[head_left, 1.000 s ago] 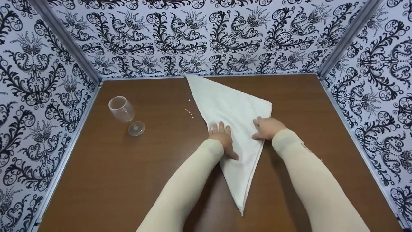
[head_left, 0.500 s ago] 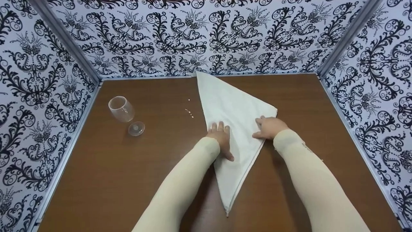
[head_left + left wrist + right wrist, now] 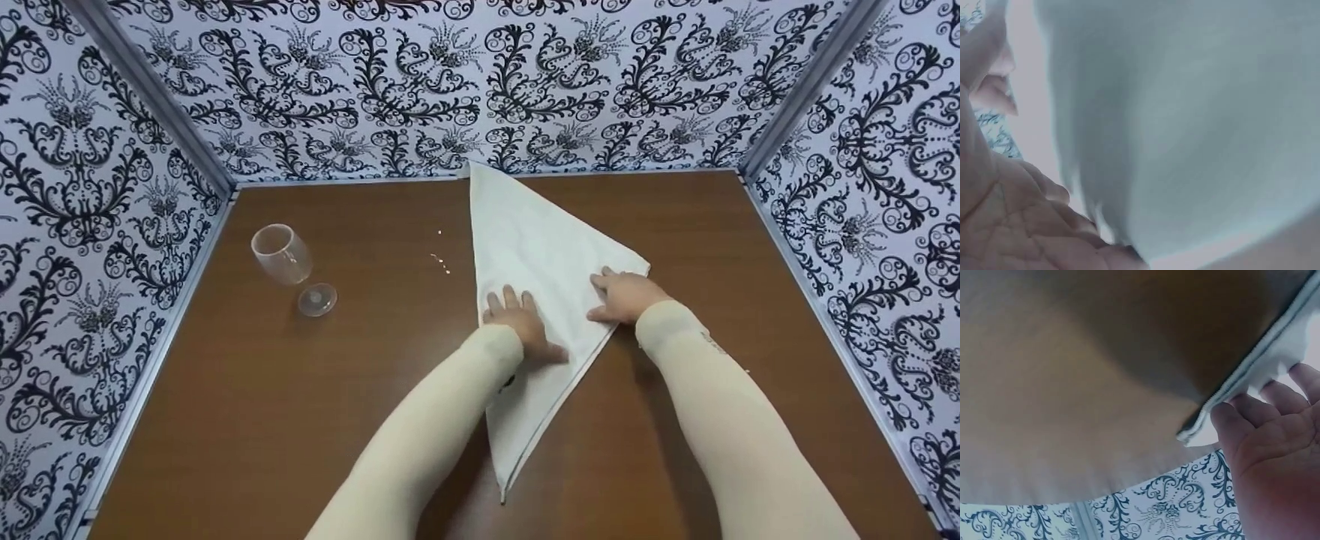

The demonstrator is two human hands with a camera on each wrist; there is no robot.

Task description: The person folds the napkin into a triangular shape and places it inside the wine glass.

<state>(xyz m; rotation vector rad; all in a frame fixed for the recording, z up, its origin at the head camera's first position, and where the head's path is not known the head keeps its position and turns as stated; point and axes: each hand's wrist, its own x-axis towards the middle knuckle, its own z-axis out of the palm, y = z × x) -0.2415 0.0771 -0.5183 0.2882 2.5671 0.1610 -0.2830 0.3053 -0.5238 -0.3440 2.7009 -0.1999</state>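
Observation:
A white cloth (image 3: 517,225), folded into a triangle, lies on the brown table with its far tip against the back wall and a narrow tip pointing toward me. On its left edge rests my left hand (image 3: 525,330), fingers spread and thumb reaching right across the fabric. My right hand (image 3: 630,296) touches the right edge near the right corner, thumb and fingers apart. The left wrist view is filled mostly by the cloth (image 3: 1202,124), beside the palm. In the right wrist view, extended fingers (image 3: 1252,410) lie on the cloth's layered edge.
A clear stemmed glass (image 3: 285,259) stands on the left of the table (image 3: 300,420). Small white specks (image 3: 440,262) lie on the wood left of the cloth. Patterned walls (image 3: 450,75) enclose the back and both sides.
The cloth has turned: its far tip shifted right, its near tip swung left and its right corner came nearer. My left thumb now points further right; my right hand has barely moved.

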